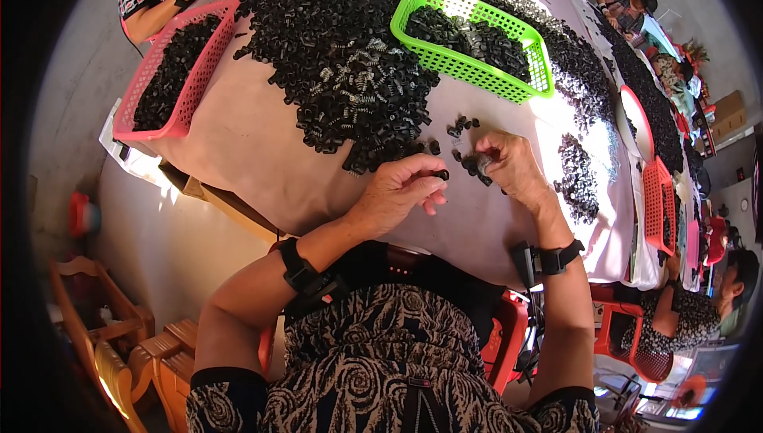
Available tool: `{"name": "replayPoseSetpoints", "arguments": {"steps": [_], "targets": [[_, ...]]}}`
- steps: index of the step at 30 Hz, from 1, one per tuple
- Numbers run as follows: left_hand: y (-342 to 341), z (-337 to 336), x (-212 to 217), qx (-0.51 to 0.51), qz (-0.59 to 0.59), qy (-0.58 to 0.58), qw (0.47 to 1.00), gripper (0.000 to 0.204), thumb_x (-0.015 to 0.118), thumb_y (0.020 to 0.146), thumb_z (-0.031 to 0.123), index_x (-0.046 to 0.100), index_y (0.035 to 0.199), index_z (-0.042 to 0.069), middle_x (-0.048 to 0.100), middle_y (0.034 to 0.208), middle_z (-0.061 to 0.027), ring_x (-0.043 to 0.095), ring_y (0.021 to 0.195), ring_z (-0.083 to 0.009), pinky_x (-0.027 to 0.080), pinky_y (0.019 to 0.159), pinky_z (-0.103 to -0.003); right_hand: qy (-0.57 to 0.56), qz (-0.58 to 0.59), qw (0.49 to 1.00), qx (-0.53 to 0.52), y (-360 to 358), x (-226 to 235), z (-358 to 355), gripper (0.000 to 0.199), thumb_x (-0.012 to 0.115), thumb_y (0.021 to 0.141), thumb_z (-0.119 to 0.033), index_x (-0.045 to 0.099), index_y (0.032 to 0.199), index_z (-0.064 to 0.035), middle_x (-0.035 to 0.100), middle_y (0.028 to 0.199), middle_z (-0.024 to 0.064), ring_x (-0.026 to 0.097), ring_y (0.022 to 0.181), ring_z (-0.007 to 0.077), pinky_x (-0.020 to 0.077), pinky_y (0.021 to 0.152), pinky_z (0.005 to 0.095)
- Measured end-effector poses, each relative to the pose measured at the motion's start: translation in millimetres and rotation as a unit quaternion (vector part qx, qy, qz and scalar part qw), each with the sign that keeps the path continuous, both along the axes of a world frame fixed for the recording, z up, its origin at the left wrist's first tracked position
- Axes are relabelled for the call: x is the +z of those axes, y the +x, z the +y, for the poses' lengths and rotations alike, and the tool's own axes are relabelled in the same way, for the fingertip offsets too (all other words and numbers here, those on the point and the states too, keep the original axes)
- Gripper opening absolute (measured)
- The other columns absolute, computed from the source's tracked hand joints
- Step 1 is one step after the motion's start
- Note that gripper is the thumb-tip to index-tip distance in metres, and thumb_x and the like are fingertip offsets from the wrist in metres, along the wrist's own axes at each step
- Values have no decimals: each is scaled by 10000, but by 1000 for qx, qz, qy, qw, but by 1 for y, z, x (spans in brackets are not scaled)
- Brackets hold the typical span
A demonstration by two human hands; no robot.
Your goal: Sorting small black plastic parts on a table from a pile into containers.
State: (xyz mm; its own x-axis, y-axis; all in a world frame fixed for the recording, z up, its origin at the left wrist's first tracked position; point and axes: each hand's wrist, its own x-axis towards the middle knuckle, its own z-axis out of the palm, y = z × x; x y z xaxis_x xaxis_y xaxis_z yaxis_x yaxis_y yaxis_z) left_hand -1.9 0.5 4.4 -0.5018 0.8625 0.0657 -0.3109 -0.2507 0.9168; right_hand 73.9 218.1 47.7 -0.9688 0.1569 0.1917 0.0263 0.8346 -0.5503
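Observation:
My left hand point(397, 192) is closed over the near part of the table, thumb and forefinger pinching a small black cylindrical part point(440, 174). To its right, my right hand point(513, 164) has its fingertips pressed together on a small greyish piece too small to name. Beside and just beyond the right fingertips lie several loose black parts point(462, 125). A large heap of small black parts point(350, 51) spreads beyond my left hand, with metal springs point(367, 83) scattered on top of it.
A green perforated basket point(477, 75) of black parts stands beyond my right hand. A pink basket point(184, 111) of parts sits at the table's left edge, near another person's arm point(163, 18). At right are a smaller pile point(577, 178), a red basket point(653, 206) and other people.

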Motion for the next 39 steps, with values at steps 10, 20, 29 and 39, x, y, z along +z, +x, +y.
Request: {"name": "replayPoseSetpoints", "arguments": {"steps": [10, 20, 29, 39], "targets": [[0, 0, 3, 14, 21, -21, 999, 201, 539, 924, 85, 563, 1096, -17, 606, 904, -62, 612, 771, -116, 527, 649, -259, -119, 35, 991, -59, 4, -10, 2, 123, 571, 726, 110, 592, 799, 13, 590, 740, -17, 506, 660, 49, 441, 601, 208], [2, 1, 2, 38, 10, 1, 999, 192, 545, 912, 66, 571, 1076, -30, 602, 831, -50, 606, 712, -99, 522, 596, -241, -157, 17, 986, 49, 11, 25, -56, 155, 603, 731, 92, 594, 847, -10, 596, 754, -6, 510, 688, 48, 432, 614, 212], [1, 0, 0, 22, 27, -2, 999, 231, 530, 930, 75, 571, 1141, -7, 618, 856, -46, 597, 710, -96, 515, 634, -241, -146, 34, 986, 65, 10, 27, -59, 131, 601, 788, 68, 614, 902, 3, 605, 781, 33, 549, 698, 84, 451, 631, 233], [6, 2, 1, 52, 17, 14, 998, 167, 546, 912, 58, 581, 1057, -17, 590, 785, -35, 575, 674, -76, 511, 601, -227, -123, 154, 980, 38, 21, 11, -75, 339, 558, 677, 144, 641, 957, -29, 588, 807, 64, 578, 683, 179, 463, 616, 260]]}}
